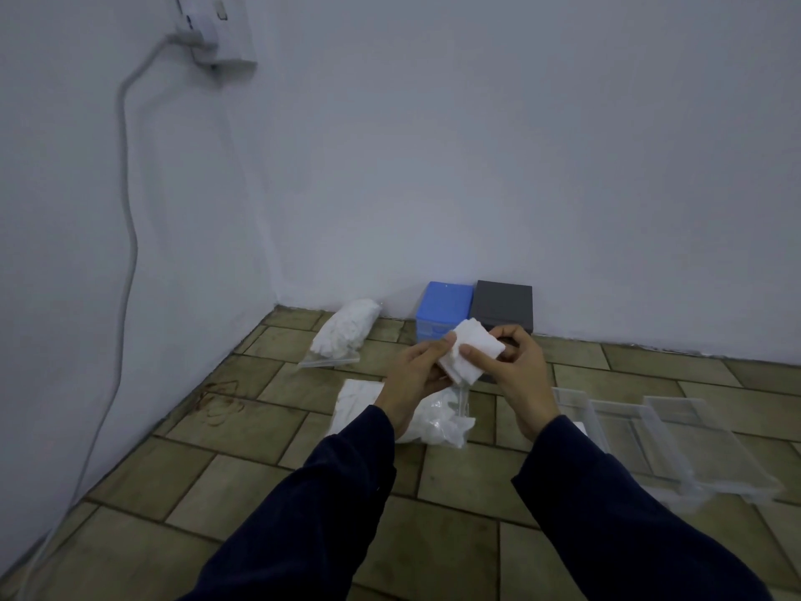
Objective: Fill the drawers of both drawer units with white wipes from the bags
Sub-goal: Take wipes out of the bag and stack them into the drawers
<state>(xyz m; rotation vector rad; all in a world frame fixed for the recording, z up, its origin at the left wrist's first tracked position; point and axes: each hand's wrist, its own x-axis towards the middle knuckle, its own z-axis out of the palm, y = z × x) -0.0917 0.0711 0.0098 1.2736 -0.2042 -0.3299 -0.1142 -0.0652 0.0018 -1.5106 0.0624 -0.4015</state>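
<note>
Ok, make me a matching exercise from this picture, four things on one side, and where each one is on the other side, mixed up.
Things:
1. stack of wipes
2. blue drawer unit
3. clear drawers
4. power cable

Places:
A. hanging down the wall from the socket
B. on the floor at the right
C. held between both hands
D. against the wall, beside the grey unit

Pairs: 1-C, 2-D, 3-B, 4-A

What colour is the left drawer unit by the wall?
Blue, clearest in the head view.

Long dark navy sleeves, both arms.
</note>
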